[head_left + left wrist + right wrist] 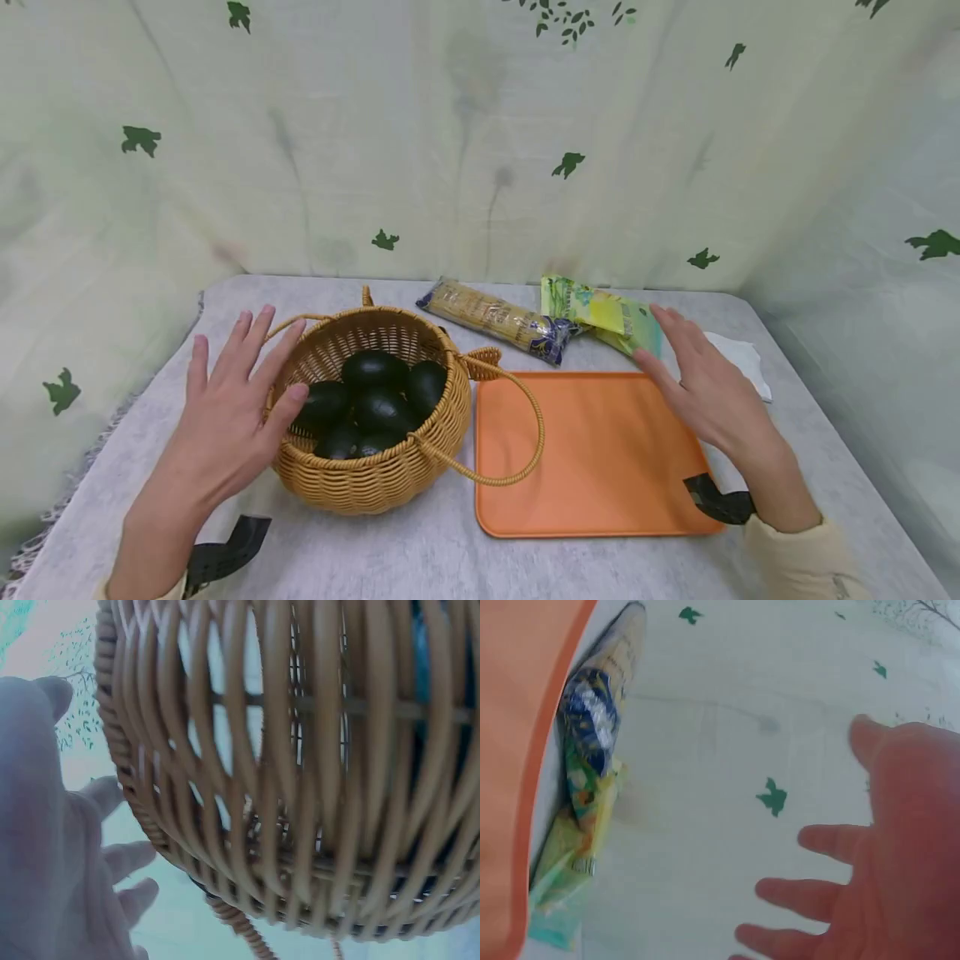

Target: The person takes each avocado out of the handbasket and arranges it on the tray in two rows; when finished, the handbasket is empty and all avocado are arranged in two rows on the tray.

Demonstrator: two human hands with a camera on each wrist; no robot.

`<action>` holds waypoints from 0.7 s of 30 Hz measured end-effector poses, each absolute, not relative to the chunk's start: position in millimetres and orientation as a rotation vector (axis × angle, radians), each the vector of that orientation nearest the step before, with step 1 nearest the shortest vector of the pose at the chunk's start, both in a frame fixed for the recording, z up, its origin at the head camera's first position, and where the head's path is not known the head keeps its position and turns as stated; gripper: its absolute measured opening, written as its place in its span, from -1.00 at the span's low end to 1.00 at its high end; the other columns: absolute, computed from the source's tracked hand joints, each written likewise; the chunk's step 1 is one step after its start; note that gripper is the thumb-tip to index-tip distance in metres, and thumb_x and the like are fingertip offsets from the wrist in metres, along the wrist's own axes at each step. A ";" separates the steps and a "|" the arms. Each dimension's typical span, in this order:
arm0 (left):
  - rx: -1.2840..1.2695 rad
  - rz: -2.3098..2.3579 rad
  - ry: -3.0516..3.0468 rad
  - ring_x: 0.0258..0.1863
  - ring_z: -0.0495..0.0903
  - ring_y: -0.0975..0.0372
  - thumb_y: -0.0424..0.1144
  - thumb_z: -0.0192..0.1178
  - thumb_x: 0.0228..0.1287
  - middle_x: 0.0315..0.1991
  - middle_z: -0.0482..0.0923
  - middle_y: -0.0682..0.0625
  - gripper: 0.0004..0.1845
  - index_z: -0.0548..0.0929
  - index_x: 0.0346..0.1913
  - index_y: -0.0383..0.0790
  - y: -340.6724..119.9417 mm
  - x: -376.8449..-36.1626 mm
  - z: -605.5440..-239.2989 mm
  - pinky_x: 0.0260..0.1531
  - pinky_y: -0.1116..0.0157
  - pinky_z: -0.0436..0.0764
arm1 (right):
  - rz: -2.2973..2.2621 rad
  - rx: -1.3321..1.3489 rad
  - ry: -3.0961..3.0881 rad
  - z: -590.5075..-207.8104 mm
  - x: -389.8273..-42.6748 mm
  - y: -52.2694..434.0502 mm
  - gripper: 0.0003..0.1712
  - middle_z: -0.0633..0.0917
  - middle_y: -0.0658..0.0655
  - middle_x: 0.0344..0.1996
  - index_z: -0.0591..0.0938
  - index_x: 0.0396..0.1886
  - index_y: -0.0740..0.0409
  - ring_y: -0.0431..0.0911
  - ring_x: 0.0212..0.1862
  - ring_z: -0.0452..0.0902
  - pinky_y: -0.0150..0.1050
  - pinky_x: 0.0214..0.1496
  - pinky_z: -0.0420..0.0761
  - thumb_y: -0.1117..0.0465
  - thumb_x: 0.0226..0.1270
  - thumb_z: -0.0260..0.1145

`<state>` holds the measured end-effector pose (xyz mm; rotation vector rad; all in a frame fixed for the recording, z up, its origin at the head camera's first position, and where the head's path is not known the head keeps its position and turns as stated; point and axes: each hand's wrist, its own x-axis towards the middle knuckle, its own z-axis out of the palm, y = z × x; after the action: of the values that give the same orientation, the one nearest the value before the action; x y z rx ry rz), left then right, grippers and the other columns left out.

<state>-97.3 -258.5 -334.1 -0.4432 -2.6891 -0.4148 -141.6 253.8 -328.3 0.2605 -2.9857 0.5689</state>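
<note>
A round wicker basket (367, 492) stands on the left half of the table with several dark avocados (378, 408) inside. One looped handle hangs out over the edge of an orange tray (585, 467). My left hand (232, 417) is spread beside the basket's left side, fingers straight and holding nothing; in the left wrist view the woven wall (300, 765) is close by. Over the tray's right edge hovers my right hand (712, 392), its fingers extended and nothing in it. The right wrist view shows this hand (885, 862) apart from the tray (517, 750).
Behind the tray lie a clear packet of noodle-like sticks (495, 319) and a green-yellow packet (600, 308). A white sheet (742, 362), perhaps tissue, is at the back right. A leaf-patterned cloth (465, 150) closes off the back and sides.
</note>
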 end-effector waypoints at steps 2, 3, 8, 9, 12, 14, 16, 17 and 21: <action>-0.468 -0.474 -2.642 0.66 -0.16 -0.09 0.11 -0.08 0.58 0.67 -0.05 -0.21 -0.29 0.09 0.67 0.01 -260.7 -99.2 -336.4 0.53 -0.19 -0.43 | 0.650 0.297 -2.935 -326.5 -143.7 247.3 -0.08 0.14 0.26 0.63 -0.02 0.71 -0.12 0.35 0.55 0.12 0.47 0.34 0.25 -0.35 0.55 -0.01; -0.481 -0.506 -2.617 0.65 -0.12 -0.10 0.09 -0.07 0.58 0.66 -0.03 -0.21 -0.30 0.11 0.66 0.01 -261.8 -100.1 -337.9 0.54 -0.18 -0.39 | 0.684 0.311 -2.914 -325.7 -145.3 243.6 -0.10 0.16 0.25 0.63 0.01 0.71 -0.11 0.34 0.55 0.13 0.45 0.37 0.23 -0.34 0.55 0.00; -0.505 -0.650 -2.528 0.60 0.04 -0.14 0.00 0.02 0.51 0.64 0.07 -0.18 -0.30 0.17 0.65 0.01 -265.3 -102.8 -346.2 0.58 -0.11 -0.24 | 0.803 0.376 -2.834 -323.6 -152.9 226.7 -0.15 0.26 0.23 0.59 0.13 0.68 -0.06 0.29 0.52 0.21 0.42 0.39 0.25 -0.28 0.56 0.05; -0.512 -0.678 -2.516 0.58 0.06 -0.14 -0.03 0.03 0.50 0.63 0.09 -0.17 -0.30 0.19 0.64 0.01 -265.5 -103.4 -348.0 0.58 -0.11 -0.23 | 0.822 0.399 -2.819 -323.7 -154.5 224.0 -0.17 0.27 0.23 0.58 0.15 0.67 -0.06 0.28 0.50 0.24 0.41 0.38 0.27 -0.26 0.57 0.06; -0.548 -0.745 -2.485 0.56 0.11 -0.16 -0.10 0.04 0.49 0.62 0.12 -0.16 -0.33 0.24 0.62 0.00 -265.7 -105.3 -352.1 0.57 -0.13 -0.21 | 0.884 0.474 -2.769 -324.4 -158.7 216.6 -0.22 0.31 0.20 0.56 0.21 0.65 -0.05 0.25 0.46 0.31 0.36 0.36 0.35 -0.19 0.58 0.10; -0.570 -0.780 -2.475 0.56 0.10 -0.15 -0.14 0.04 0.50 0.62 0.13 -0.14 -0.35 0.27 0.61 -0.01 -265.7 -106.3 -354.5 0.57 -0.13 -0.21 | 0.943 0.522 -2.741 -325.0 -161.8 211.0 -0.24 0.32 0.18 0.56 0.23 0.64 -0.04 0.25 0.46 0.32 0.32 0.37 0.36 -0.15 0.57 0.14; -0.577 -0.820 -2.475 0.56 0.09 -0.15 -0.18 0.04 0.48 0.62 0.13 -0.13 -0.34 0.26 0.61 -0.01 -265.8 -106.6 -357.1 0.57 -0.14 -0.21 | 1.019 0.562 -2.713 -325.7 -165.5 204.4 -0.26 0.32 0.16 0.56 0.26 0.62 -0.01 0.20 0.48 0.32 0.26 0.41 0.37 -0.10 0.57 0.18; -0.569 -0.848 -2.480 0.57 0.08 -0.14 -0.19 0.05 0.47 0.63 0.11 -0.10 -0.32 0.25 0.62 0.01 -265.7 -106.4 -358.5 0.57 -0.14 -0.21 | 1.059 0.586 -2.696 -325.7 -167.4 200.7 -0.27 0.33 0.15 0.55 0.28 0.61 0.01 0.18 0.48 0.32 0.22 0.43 0.37 -0.07 0.56 0.20; -0.547 -0.942 -2.513 0.59 0.03 -0.13 -0.22 0.08 0.41 0.65 0.08 -0.07 -0.25 0.19 0.64 0.05 -265.2 -107.0 -364.3 0.54 -0.23 -0.16 | 1.200 0.679 -2.638 -324.4 -174.1 184.1 -0.28 0.38 0.11 0.53 0.33 0.58 0.05 0.08 0.51 0.31 0.08 0.47 0.38 0.00 0.52 0.28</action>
<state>-107.0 -265.2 -364.3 -0.5474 -2.5133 -0.9416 -174.1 184.1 -324.4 0.6795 -2.6376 1.1999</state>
